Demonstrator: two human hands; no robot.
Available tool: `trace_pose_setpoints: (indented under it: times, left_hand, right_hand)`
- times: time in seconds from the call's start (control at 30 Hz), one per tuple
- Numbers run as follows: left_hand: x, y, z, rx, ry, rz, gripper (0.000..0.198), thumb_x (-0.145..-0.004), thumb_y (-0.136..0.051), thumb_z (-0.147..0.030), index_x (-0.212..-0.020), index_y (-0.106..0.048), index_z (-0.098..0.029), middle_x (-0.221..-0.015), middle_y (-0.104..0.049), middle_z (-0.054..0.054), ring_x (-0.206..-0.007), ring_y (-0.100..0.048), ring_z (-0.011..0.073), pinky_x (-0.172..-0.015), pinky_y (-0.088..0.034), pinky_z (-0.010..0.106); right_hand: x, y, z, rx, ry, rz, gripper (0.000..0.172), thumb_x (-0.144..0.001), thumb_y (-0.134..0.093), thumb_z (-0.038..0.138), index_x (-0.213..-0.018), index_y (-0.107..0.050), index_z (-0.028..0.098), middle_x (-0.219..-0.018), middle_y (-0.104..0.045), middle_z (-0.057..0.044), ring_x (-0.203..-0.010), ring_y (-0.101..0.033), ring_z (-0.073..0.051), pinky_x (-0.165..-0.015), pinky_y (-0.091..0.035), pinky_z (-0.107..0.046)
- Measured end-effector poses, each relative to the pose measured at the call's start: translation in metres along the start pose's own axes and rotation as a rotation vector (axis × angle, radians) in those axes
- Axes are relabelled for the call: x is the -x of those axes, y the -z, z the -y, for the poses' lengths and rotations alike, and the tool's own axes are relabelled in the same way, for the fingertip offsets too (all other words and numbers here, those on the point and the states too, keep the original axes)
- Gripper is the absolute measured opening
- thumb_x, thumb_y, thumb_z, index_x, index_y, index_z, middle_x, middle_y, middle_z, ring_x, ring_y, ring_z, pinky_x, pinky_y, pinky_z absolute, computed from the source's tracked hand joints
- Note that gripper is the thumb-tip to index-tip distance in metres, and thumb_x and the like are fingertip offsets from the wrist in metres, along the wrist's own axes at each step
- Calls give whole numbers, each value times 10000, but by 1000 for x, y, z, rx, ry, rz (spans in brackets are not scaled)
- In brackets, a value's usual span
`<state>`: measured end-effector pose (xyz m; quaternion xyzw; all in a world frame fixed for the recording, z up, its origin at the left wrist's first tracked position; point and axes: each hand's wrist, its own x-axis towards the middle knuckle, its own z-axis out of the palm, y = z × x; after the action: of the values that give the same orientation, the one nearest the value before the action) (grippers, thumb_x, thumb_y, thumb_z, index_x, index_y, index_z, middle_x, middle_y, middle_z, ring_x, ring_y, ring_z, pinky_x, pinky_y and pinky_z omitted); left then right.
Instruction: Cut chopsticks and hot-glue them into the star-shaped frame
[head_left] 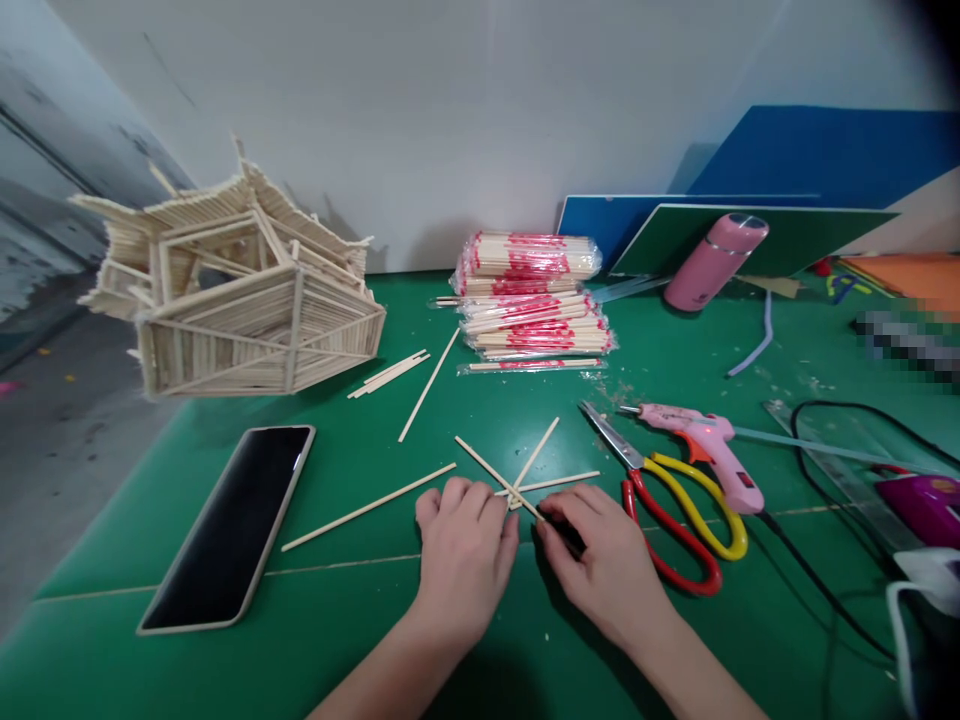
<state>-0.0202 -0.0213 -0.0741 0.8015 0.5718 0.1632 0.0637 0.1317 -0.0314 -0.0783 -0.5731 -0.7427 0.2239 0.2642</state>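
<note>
While 2 hands meet at mid-table, head view: 3 thin wooden crossed sticks (535, 462) lie on the green table (337, 620), meeting between the fingertips
Long diagonal stick (487, 467): on top of the crossing, near end at the right hand
Right hand (600, 560): thumb and index pinching the near end of that diagonal stick, other fingers curled
Left hand (461, 545): palm down, fingers bent and close together, over the left side of the crossing; fingertips partly hidden, can't tell if it grips anything
Loose sticks: 1 long stick (369, 507) left of the left hand, 1 more (429, 385) farther back, a small group of shorter sticks (390, 374) beside it
Stick packs (532, 300): piled at the wall, clear wrap with red print
Stick-built model (240, 345): back left, roofed, slatted sides
Phone (225, 530): front left, dark screen up
Scissors (637, 467): just beside the right hand, 1 red handle, 1 yellow
Glue gun (709, 440): pink, on its side right of the scissors, translucent rod out the back
Bottle (716, 262): pink, tilted, against the green board (645, 245)
</note>
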Motion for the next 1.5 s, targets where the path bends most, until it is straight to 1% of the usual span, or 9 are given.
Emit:
trace_pose_setpoints:
  times: [0.17, 0.3, 0.53, 0.7, 0.97, 1.13, 1.23, 1.4, 1.5]
  left_hand:
    - [-4, -1, 1, -11, -24, -32, 194, -801, -456, -184, -654, -582, -181, -693, -580, 21, -755, -485, 190, -685, -269, 353]
    - [-6, -1, 1, -15, -47, -36, 200, -805, -453, -189, -659, -589, -180, -684, -577, 23, -739, -484, 183, -700, -277, 357]
    - [-7, -1, 2, 17, -15, -16, 212, -821, -436, -221, -680, -589, -181, -703, -583, 25, -750, -475, 188, -738, -275, 379]
    - [-6, -2, 3, 29, -20, 1, 198, -821, -429, -203, -698, -583, -189, -716, -581, 20, -747, -467, 187, -704, -272, 369]
    - [-8, -6, 7, 57, -42, 13, 220, -812, -421, -170, -654, -573, -186, -682, -585, 20, -728, -461, 192, -643, -245, 366]
    - [-7, -6, 9, 65, -15, 0, 211, -813, -438, -206, -657, -579, -195, -670, -584, 11, -728, -469, 195, -646, -240, 365]
    - [-5, -5, 8, 75, 10, -3, 161, -800, -466, -245, -701, -584, -198, -705, -589, 16, -743, -474, 203, -659, -246, 367]
    - [-2, -3, 7, 76, 43, 3, 111, -776, -497, -273, -753, -581, -205, -742, -590, 20, -748, -470, 211, -666, -252, 365]
    - [-2, -3, 7, 79, 62, 13, 110, -767, -506, -285, -747, -580, -207, -746, -585, 20, -753, -466, 213, -658, -256, 358]
  right_hand:
    - [1, -2, 0, 53, 10, -5, 93, -766, -488, 182, -786, -578, 187, -726, -552, -29, -723, -493, -175, -646, -361, -288]
    - [-2, -2, 1, 72, 10, -6, 105, -769, -478, 181, -782, -582, 189, -731, -554, -30, -725, -498, -173, -640, -356, -282]
    - [-13, -3, 6, 100, 14, 22, 116, -797, -460, 192, -791, -576, 189, -748, -555, -34, -729, -494, -173, -653, -354, -285]
    - [-19, -7, 6, 108, 20, 41, 128, -806, -457, 190, -774, -581, 188, -733, -557, -36, -716, -494, -171, -652, -355, -286]
    - [-20, -9, 4, 88, 15, 72, 141, -810, -454, 183, -778, -591, 195, -721, -556, -28, -707, -496, -166, -645, -365, -286]
    - [-24, 0, -3, 1, -7, 10, 147, -803, -458, 180, -896, -570, 203, -807, -565, -22, -758, -516, -155, -672, -398, -272]
    - [-32, 10, -11, 68, 14, -21, 178, -793, -462, 173, -926, -576, 206, -842, -559, -33, -786, -521, -166, -699, -409, -287]
    - [-45, 19, -15, 98, 113, 123, 207, -752, -514, 141, -912, -603, 236, -877, -520, -37, -822, -496, -174, -706, -411, -302]
    - [-49, 17, -11, 103, 144, 157, 179, -744, -529, 131, -857, -616, 240, -906, -509, -38, -848, -479, -180, -722, -403, -321]
